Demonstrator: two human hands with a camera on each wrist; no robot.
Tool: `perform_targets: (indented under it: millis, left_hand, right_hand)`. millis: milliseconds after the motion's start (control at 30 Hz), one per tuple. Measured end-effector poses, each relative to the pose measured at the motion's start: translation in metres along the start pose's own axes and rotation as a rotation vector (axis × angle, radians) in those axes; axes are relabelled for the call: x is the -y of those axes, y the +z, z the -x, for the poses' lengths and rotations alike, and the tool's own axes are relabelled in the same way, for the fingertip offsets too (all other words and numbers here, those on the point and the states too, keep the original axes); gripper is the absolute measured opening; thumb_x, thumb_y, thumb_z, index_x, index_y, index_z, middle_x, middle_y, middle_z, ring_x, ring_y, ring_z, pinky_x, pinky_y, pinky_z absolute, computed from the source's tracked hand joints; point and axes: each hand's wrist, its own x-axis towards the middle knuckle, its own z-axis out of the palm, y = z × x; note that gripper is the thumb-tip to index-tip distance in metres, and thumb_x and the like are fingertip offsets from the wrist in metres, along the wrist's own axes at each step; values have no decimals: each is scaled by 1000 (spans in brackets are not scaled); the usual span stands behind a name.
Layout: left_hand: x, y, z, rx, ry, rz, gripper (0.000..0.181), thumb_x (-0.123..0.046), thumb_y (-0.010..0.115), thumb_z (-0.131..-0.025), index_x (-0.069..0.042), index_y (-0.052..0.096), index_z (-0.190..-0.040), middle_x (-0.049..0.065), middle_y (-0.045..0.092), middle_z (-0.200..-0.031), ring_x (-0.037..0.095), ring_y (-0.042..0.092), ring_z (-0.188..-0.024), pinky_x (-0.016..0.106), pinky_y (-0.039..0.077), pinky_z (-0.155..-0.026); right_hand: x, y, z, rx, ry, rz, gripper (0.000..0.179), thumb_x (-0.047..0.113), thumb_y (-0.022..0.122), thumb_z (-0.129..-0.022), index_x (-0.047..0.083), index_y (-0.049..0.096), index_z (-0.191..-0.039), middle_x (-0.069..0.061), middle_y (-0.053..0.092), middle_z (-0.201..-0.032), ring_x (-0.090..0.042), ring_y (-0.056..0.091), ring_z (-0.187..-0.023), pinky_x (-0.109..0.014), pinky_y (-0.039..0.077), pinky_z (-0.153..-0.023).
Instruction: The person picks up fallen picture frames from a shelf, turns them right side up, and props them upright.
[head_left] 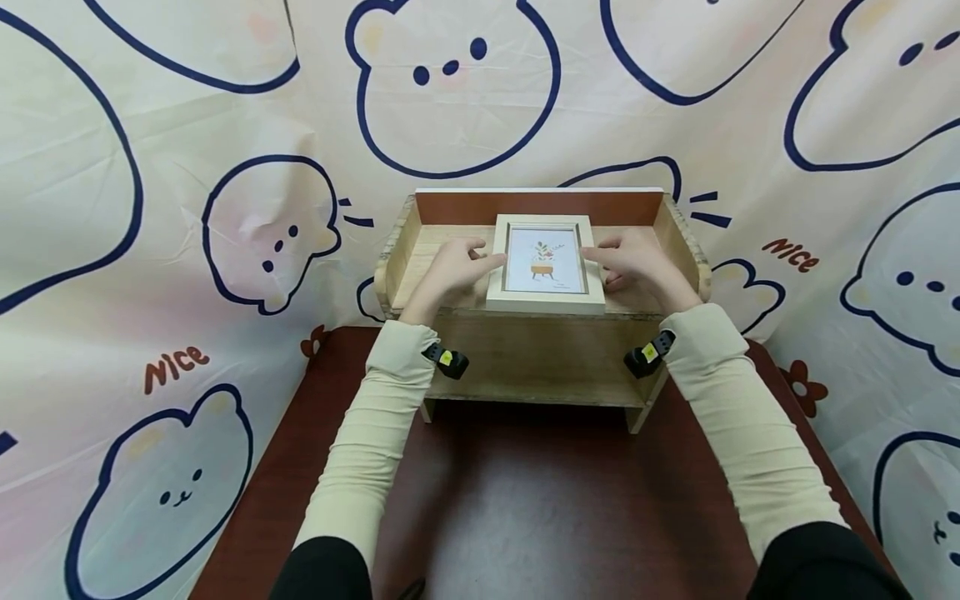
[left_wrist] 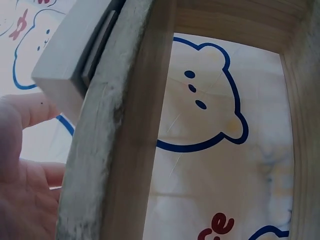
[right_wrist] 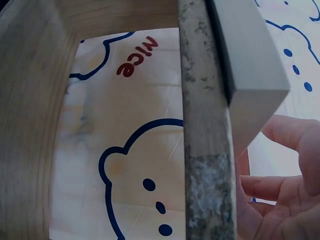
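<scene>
A cream picture frame [head_left: 546,265] with a drawing of a potted plant leans back on the top board of a small wooden shelf [head_left: 532,358]. At its left side is my left hand [head_left: 455,265], the thumb reaching the frame's edge and the other fingers loosely bent. My right hand [head_left: 633,260] mirrors it on the right side, thumb tip at that edge. From below, the left wrist view shows the frame's corner [left_wrist: 60,75] beside the left thumb. The right wrist view has the frame's other corner [right_wrist: 260,85] near the right thumb.
The shelf has raised side panels [head_left: 681,242], a brown back strip [head_left: 540,207] and a lower board under the top one. It stands at the far end of a dark reddish table [head_left: 525,500]. A cartoon-printed cloth [head_left: 187,250] hangs behind and around.
</scene>
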Motion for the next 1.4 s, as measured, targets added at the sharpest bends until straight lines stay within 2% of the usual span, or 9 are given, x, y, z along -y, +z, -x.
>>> perform_targets:
  millis: [200,333,400,533,833,1033,1167,1300,1400]
  left_hand:
    - [-5,2,-3,22,-4,-56,43,-41,57,-86,-2,62,-102,12,59,-92,21,50,-81,29,39,-66]
    - [-9,3,-2,29,-24,-27,37,-38,60,-84,-5,65,-100,8,59,-87,19,47,-77,26,36,-63]
    - [-10,4,-2,31,-36,-24,35,-35,61,-83,-4,66,-99,8,60,-87,19,47,-76,26,36,-63]
    - [-13,6,-3,29,-66,-36,33,-33,63,-82,-4,66,-98,8,62,-89,19,48,-78,26,36,-64]
    - [-11,8,-6,18,-91,8,28,-29,64,-81,-5,67,-93,7,62,-88,18,48,-78,25,35,-63]
    - [-7,10,-5,-1,-55,127,26,-25,64,-83,-3,68,-96,8,63,-91,16,48,-75,22,37,-61]
    - [-4,9,-4,0,-29,241,23,-18,63,-84,0,66,-98,7,60,-83,12,49,-67,20,38,-59]
    - [-3,6,-2,16,-22,341,33,-14,61,-86,-2,61,-116,1,55,-69,7,47,-54,18,38,-53]
    - [-2,5,-2,28,-25,366,44,-14,60,-87,-7,51,-129,1,52,-65,8,46,-49,19,37,-49]
  right_hand:
    - [0,1,-3,16,-2,48,52,41,56,-87,-1,58,-117,-11,51,-103,-14,48,-70,-20,41,-56]
    - [-2,4,-6,13,-25,49,43,39,58,-86,-1,64,-102,-5,51,-84,-14,45,-67,-22,39,-54]
    - [-2,4,-7,20,-32,35,39,36,59,-86,-1,65,-100,-6,54,-84,-13,46,-67,-22,41,-54]
    - [0,5,-7,45,-34,-29,39,27,62,-85,-5,62,-108,-10,60,-94,-11,50,-65,-21,44,-54]
    - [-1,6,-10,32,18,-42,38,23,62,-85,-5,61,-111,-8,60,-88,-8,47,-57,-20,38,-50]
    - [-1,7,-9,17,25,-68,41,24,59,-88,-5,58,-116,-15,58,-101,-7,50,-62,-18,40,-52]
    - [-1,8,-9,3,32,-81,44,25,57,-89,-5,54,-121,-16,57,-104,-7,52,-66,-17,43,-54]
    - [-2,7,-7,-3,16,-120,43,23,55,-90,-2,52,-125,-14,57,-99,-7,52,-64,-18,46,-54]
    - [-3,7,-6,-2,6,-164,43,22,55,-90,1,52,-127,-15,58,-101,-7,53,-63,-20,48,-55]
